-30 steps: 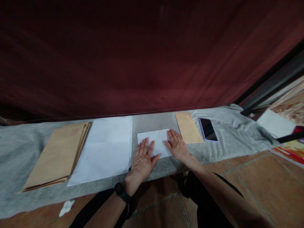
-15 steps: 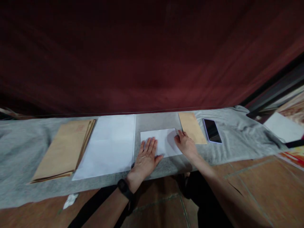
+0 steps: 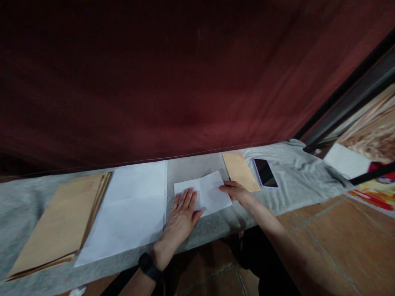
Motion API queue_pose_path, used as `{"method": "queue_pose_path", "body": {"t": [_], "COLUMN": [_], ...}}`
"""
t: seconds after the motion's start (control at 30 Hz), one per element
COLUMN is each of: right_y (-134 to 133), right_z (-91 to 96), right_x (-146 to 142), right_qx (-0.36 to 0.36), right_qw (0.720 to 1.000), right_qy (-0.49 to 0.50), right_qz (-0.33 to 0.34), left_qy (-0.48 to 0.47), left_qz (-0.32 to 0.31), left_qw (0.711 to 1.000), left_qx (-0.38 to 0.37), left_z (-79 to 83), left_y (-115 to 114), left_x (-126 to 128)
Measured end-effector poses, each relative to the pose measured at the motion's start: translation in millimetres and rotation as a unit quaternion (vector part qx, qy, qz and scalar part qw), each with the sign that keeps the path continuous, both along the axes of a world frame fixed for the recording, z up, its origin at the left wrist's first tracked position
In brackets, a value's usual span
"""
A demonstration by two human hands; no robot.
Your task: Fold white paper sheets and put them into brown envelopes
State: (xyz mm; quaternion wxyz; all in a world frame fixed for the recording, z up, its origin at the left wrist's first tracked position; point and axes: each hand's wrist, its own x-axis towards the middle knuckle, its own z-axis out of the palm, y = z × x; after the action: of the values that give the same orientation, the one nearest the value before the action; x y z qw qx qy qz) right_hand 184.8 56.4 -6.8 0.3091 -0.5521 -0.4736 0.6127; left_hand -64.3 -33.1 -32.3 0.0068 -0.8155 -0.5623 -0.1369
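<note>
Head view: the paper [image 3: 212, 191] on the worktop [image 3: 194, 164] has 1 crease made, no fold closed. The left hand [image 3: 182, 213] rests flat on it, gripping nothing; the right hand [image 3: 237, 191] pinches its right edge. Left of the paper: sheets [image 3: 132, 205], then envelopes [image 3: 58, 224]. Right: 1 lone envelope [image 3: 241, 170], then a phone [image 3: 266, 173]. Contents, if any, are hard to tell.

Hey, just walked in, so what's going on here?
A person's left hand lies on the left part of a creased white paper; the right hand grips its right edge. To the right lie one brown envelope and a phone; to the left, larger white sheets and a brown envelope stack.
</note>
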Motion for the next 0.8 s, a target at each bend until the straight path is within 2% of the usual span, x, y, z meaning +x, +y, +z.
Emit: {"method": "queue_pose_path", "body": {"t": [0.17,0.3,0.43,0.5,0.6,0.7,0.77,0.8], "right_y": [1,0,-13,-23,-37,-51,-59,-63], "right_z": [0.9,8.6,11.0,8.0,1.6,-2.8,-3.8,-3.5], "right_x": [-2,-12,-27,-36,-47,-56,-59,-61], "right_qx": [-0.009,0.004,0.027,0.006,-0.049,-0.104,-0.140,-0.162], "right_qw": [0.992,0.973,0.963,0.957,0.941,0.925,0.914,0.910], "right_qy": [0.099,0.197,0.233,0.253,0.305,0.342,0.359,0.364], "right_qz": [-0.078,-0.123,-0.132,-0.140,-0.136,-0.129,-0.123,-0.118], "left_qy": [-0.077,-0.172,-0.288,-0.354,-0.470,-0.602,-0.678,-0.703], "left_qz": [0.058,0.111,0.159,0.188,0.232,0.241,0.232,0.231], "left_qw": [0.993,0.971,0.942,0.916,0.849,0.737,0.658,0.630], "left_qx": [0.063,0.121,0.072,0.028,-0.070,-0.191,-0.232,-0.237], "left_z": [19.1,36.7,35.7,30.2,26.5,31.2,34.6,35.1], "left_y": [9,15,16,17,17,17,17,17], "left_x": [-7,-12,-8,-4,2,8,11,12]}}
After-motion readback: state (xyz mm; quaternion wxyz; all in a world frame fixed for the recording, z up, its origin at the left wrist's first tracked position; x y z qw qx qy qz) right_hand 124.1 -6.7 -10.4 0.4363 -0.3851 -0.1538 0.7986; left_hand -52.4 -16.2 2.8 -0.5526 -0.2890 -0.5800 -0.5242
